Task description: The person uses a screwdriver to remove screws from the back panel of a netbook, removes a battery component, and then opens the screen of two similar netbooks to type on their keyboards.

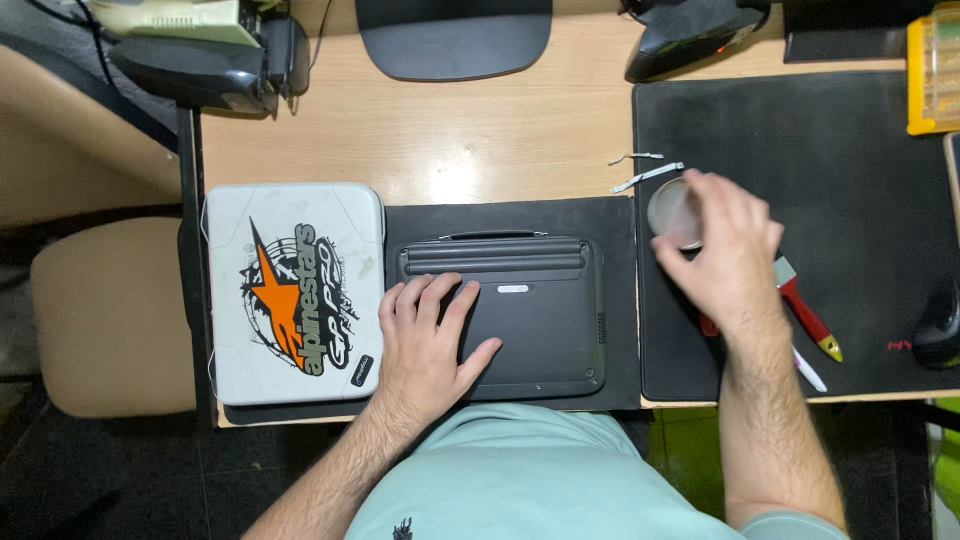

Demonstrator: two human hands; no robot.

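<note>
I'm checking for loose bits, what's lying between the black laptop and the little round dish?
In the head view, only bare black mat lies between the laptop under the left hand and the round dish at the right hand.

Right hand [725,250] covers approx. half the small round dish [672,212]; contents can't be told. Red-handled tool [808,318] partly hidden under same hand. At 12 o'clock, monitor base [454,35] cut by top edge. Yellow case [934,68] at 2 o'clock cut by right edge. Dark mouse [940,325] at 3 o'clock cropped too. Left hand [430,350] hides the small dark laptop [530,320]'s near-left corner.
</note>
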